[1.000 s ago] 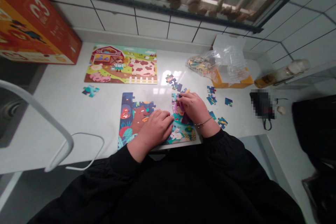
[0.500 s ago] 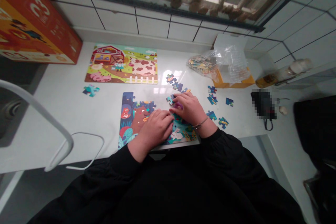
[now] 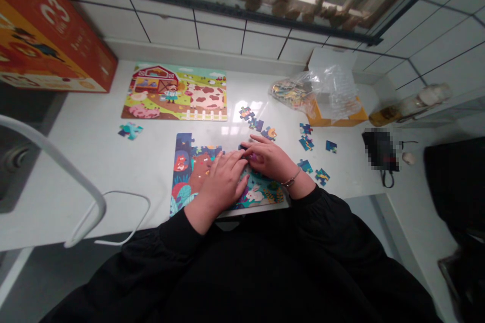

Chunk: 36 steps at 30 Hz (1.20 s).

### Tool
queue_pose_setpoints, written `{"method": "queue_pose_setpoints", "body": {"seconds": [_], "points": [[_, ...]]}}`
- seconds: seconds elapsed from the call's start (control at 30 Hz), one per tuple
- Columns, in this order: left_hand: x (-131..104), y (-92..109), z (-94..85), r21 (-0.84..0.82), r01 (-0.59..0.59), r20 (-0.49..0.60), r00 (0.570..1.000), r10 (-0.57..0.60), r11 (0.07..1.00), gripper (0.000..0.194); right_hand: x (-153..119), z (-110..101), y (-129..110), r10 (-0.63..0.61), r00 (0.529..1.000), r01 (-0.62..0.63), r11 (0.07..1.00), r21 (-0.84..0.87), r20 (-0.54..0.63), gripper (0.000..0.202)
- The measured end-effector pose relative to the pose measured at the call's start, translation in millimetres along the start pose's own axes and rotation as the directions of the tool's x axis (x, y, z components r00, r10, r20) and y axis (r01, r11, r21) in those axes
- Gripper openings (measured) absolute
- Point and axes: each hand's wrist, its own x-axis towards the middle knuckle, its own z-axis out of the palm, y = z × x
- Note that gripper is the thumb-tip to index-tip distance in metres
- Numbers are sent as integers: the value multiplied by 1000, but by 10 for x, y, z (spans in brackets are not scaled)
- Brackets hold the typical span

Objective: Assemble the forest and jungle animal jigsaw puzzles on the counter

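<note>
A partly joined jigsaw puzzle [image 3: 202,166] with a bear, a fox and a white rabbit lies at the counter's front edge. My left hand [image 3: 224,179] rests flat on its middle, fingers stretched out and reaching the puzzle's upper edge. Close beside those fingertips, my right hand [image 3: 267,159] is closed over a puzzle piece [image 3: 254,158] with purple on it, which its fingers mostly hide. Just above the right hand lies a loose piece with an orange shape [image 3: 269,133]. Two more loose pieces [image 3: 256,124] lie farther back.
Behind stands a finished farm puzzle [image 3: 174,92]. Several loose pieces [image 3: 306,143] are scattered at right, and joined teal pieces [image 3: 131,130] lie at left. A bag of pieces [image 3: 291,92] leans by a yellow box [image 3: 337,120]. A white curved stand [image 3: 94,192] and large orange box [image 3: 81,35] occupy the left.
My right hand has shifted slightly left with the piece, toward my left fingertips. My left fingers have stretched up and flattened. The orange-marked loose piece is now uncovered.
</note>
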Motion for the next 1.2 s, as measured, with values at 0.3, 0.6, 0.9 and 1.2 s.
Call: {"method": "queue_pose_setpoints", "body": {"seconds": [0.3,0.6,0.9,1.2], "points": [[11,36,5,74,-21,101,995,13,997,52,-317,-357,-38,214,953,-255,949,-185,-217,14],[3,29,9,130,-29,106,994,15,991,59,-576,-338,-185,235,957,-270,933,-236,-170,22],[-15,12,31,154,-7,77,997,-5,988,64,-393,10,-501,294,956,-282,893,-350,-20,48],[-2,21,18,120,6,93,996,-18,993,60,-317,5,-513,302,953,-291,879,-379,-31,42]]}}
